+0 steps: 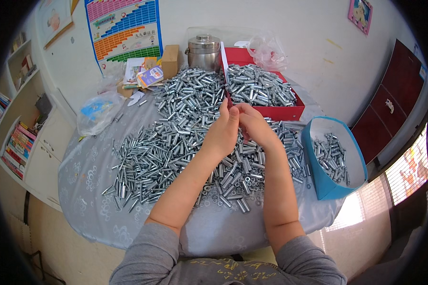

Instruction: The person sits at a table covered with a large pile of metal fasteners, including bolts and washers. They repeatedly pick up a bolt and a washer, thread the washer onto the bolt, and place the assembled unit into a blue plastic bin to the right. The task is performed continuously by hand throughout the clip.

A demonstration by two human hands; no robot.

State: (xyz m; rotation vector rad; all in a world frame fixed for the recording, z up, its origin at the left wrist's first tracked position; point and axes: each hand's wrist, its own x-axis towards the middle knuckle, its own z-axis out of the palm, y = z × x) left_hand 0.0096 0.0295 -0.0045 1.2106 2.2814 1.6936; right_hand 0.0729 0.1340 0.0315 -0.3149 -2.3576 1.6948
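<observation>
Both arms reach over a large heap of silver metal tubes and bolts point(152, 156) on the table. My left hand point(222, 132) is closed, its thumb pointing up. Close against it, my right hand point(257, 127) has its fingers curled in toward the left one. What the fingers hold, if anything, is hidden between the hands. Just beyond them stands a red box point(278, 113) filled with more silver metal tubes. Small washers point(254, 184) and loose tubes lie scattered below the hands, near the front of the heap.
At right stands a blue fabric bin point(335, 187) partly filled with metal pieces. A steel pot point(203, 51), a cardboard box point(170, 61) and booklets point(150, 76) are at the back. A plastic bag point(100, 113) lies at left on the grey tablecloth point(88, 190).
</observation>
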